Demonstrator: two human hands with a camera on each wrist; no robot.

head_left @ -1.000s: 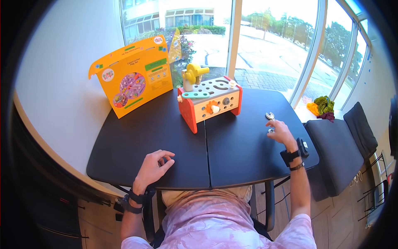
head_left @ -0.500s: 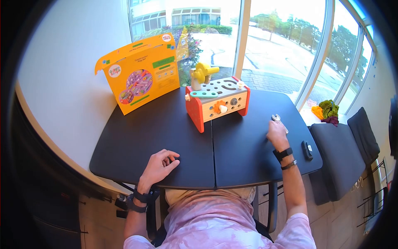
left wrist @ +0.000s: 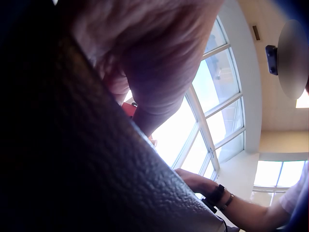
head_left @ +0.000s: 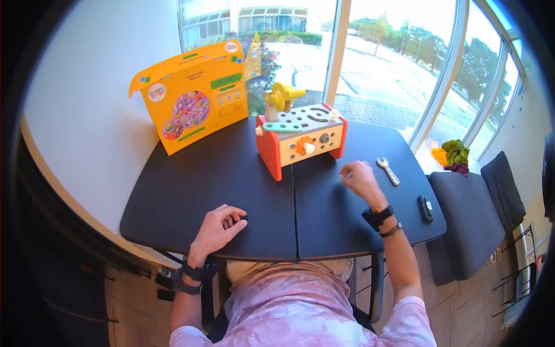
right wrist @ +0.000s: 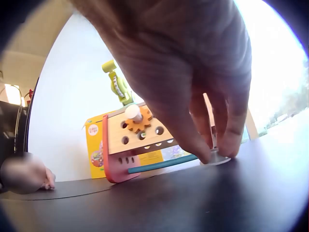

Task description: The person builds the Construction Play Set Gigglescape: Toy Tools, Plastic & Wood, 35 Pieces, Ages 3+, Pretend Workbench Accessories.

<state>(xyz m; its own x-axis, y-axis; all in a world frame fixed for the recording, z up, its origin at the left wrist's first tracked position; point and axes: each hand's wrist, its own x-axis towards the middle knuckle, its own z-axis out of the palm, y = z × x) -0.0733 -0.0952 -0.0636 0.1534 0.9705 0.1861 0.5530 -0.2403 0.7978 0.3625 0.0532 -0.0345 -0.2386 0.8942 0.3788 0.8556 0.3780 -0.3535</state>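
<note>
My right hand point(head_left: 361, 179) is over the right half of the table, in front of the toy workbench point(head_left: 306, 150). Its thumb and fingers pinch a small pale round piece point(right wrist: 217, 158) low at the tabletop; the fingers hide most of it, and I cannot tell its kind. A toy wrench point(head_left: 388, 171) lies to the right of this hand. On the workbench are an orange gear point(head_left: 304, 146), a teal strip with holes point(head_left: 282, 126) and a yellow piece point(head_left: 281, 96) standing up at the left. My left hand point(head_left: 217, 230) rests on the table's left half, fingers loosely curled around nothing.
A yellow play-set box point(head_left: 199, 98) stands at the back left, by the window. Near the right edge lies a small black case point(head_left: 425, 209). A seam runs down the middle of the black table point(head_left: 173, 191). A grey padded seat point(head_left: 471, 220) adjoins the right side.
My right hand has moved left, away from the wrench, carrying the small pale piece in its fingers. The wrench now lies uncovered. My left hand has stayed in place.
</note>
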